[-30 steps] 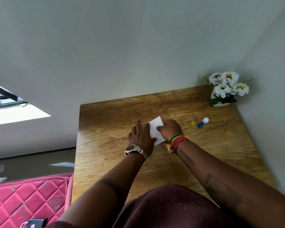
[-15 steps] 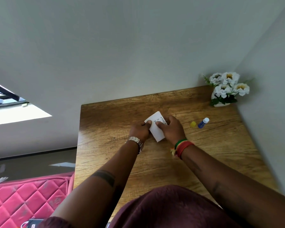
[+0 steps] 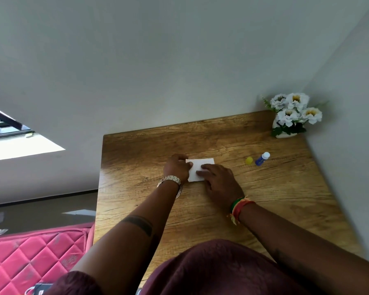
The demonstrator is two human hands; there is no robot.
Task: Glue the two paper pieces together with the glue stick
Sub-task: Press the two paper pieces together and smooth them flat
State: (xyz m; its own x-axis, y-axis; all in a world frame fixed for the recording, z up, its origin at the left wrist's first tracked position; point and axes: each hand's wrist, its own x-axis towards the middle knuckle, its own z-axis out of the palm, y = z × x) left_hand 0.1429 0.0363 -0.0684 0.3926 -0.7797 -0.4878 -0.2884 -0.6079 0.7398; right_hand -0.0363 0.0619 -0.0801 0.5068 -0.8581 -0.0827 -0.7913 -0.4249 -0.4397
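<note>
your white paper (image 3: 200,169) lies flat on the wooden table (image 3: 275,199) — your left hand (image 3: 176,169) curls onto its left edge, your right hand (image 3: 219,180) presses on it with flat fingers. the blue glue stick (image 3: 262,159) and its yellow cap (image 3: 249,160) lie well apart to the right.

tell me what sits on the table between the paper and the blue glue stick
In the head view, only the yellow cap lies between the paper and the glue stick, close beside the stick; otherwise bare wooden table.
</note>
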